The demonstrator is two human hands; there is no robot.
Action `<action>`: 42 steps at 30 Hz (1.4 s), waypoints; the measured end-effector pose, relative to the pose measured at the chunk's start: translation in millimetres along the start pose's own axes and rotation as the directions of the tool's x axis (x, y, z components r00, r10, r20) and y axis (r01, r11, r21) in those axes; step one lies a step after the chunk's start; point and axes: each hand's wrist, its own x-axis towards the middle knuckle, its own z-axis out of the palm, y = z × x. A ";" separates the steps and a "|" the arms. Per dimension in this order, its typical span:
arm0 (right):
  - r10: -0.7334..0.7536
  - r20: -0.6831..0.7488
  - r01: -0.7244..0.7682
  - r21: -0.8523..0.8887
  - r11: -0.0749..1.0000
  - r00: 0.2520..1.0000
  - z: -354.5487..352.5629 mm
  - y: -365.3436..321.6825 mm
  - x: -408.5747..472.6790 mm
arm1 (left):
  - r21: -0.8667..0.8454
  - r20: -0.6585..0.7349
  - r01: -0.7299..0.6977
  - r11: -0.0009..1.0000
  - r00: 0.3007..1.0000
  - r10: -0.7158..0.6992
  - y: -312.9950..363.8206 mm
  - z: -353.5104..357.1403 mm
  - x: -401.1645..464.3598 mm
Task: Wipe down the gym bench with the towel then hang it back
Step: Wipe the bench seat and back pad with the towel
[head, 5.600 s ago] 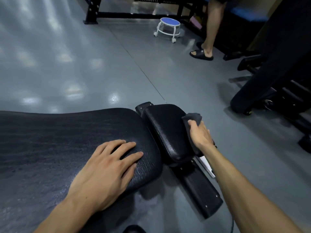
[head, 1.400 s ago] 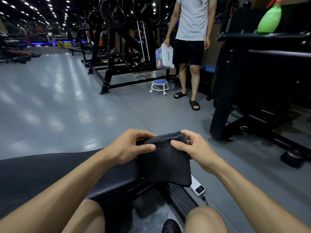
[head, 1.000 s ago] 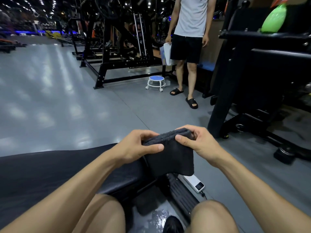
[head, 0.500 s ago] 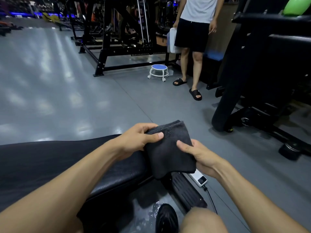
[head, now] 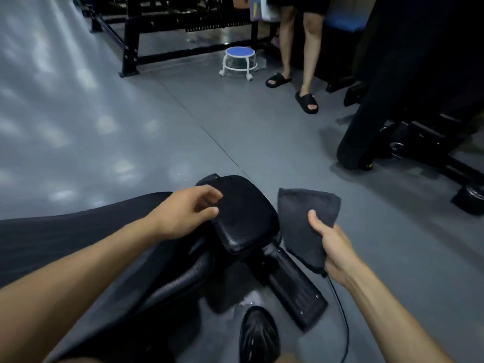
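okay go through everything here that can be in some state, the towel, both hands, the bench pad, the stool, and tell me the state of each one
Towel: folded, held up off the bench.
Right hand: gripping the towel's lower edge.
Left hand: empty, fingers loosely curled, over the pad's edge.
Bench pad: bare, nothing on it.
Stool: upright on the floor, unoccupied.

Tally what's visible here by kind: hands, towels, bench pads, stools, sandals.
Hands: 2, left hand empty, right hand holding the towel
Towels: 1, dark grey towel
Bench pads: 2, long pad and small end pad
Stools: 1, blue-topped stool
Sandals: 2, black
Total: 8
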 end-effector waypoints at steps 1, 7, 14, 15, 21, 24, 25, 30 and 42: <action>-0.012 -0.122 0.007 -0.042 0.999 0.992 -3.6 10.7 8.9 | 0.090 -0.008 0.001 0.996 1.000 0.000 -13.3 1.5 0.0; 0.025 -0.264 -0.070 -0.161 0.984 0.964 26.0 76.4 33.9 | 0.432 0.087 -0.036 0.901 0.996 -0.003 -62.8 26.9 1.4; -0.111 -0.172 0.071 -0.224 0.972 0.979 77.5 102.5 51.8 | 0.521 0.008 -0.034 0.853 0.999 0.035 -82.7 45.6 0.5; -0.090 -0.208 0.041 -0.228 0.973 0.974 75.7 92.5 66.0 | 0.525 0.002 -0.034 0.850 0.999 0.039 -83.2 46.3 0.7; -0.240 -0.113 0.172 -0.423 0.890 0.964 74.9 100.2 45.1 | 0.532 -0.006 -0.028 0.846 0.999 0.037 -83.8 48.5 0.7; -0.308 0.065 0.291 -0.551 0.782 0.949 65.8 107.3 22.5 | 0.536 -0.014 -0.028 0.844 0.999 0.042 -83.4 48.8 -0.1; -0.281 0.058 0.263 -0.566 0.781 0.958 65.9 96.5 36.7 | 0.538 -0.013 -0.026 0.843 0.999 0.039 -83.0 48.4 -0.3; -0.214 -0.061 0.134 -0.604 0.786 0.975 91.0 69.5 39.1 | 0.547 -0.021 -0.021 0.837 0.999 0.039 -81.6 50.0 0.0; -0.167 0.101 0.185 -0.758 0.625 0.981 120.2 96.7 -24.3 | 0.518 -0.047 -0.041 0.854 0.996 0.077 -83.7 51.1 -1.2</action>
